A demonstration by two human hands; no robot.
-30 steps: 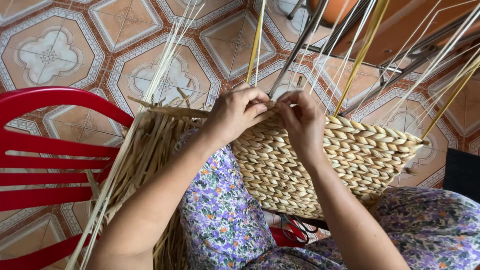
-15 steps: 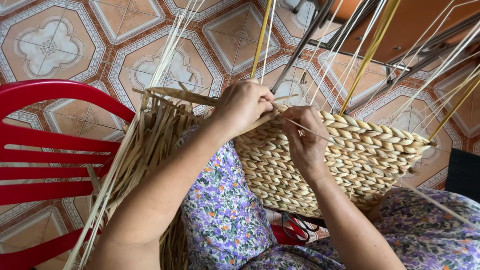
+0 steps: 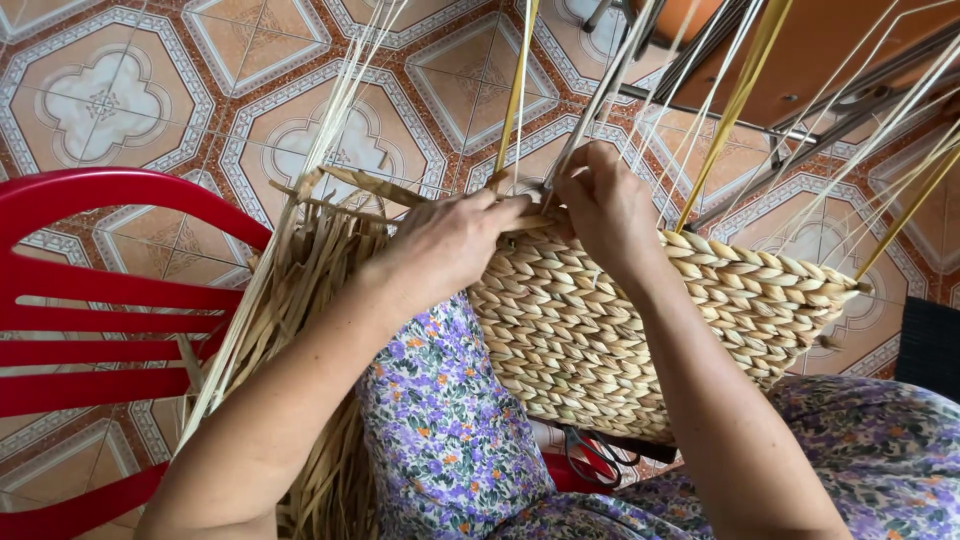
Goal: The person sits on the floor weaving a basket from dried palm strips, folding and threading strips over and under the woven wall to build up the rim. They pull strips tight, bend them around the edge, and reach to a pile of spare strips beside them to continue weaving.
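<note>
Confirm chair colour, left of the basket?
Red, plain, slatted chair; head view shows it beside the woven basket.

no packages, labels, signs or screens show anywhere in this view.

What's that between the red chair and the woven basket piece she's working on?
In the head view, a bundle of loose dry straw strands hangs between the red chair and the woven basket panel, with the left forearm crossing in front of it.
</note>
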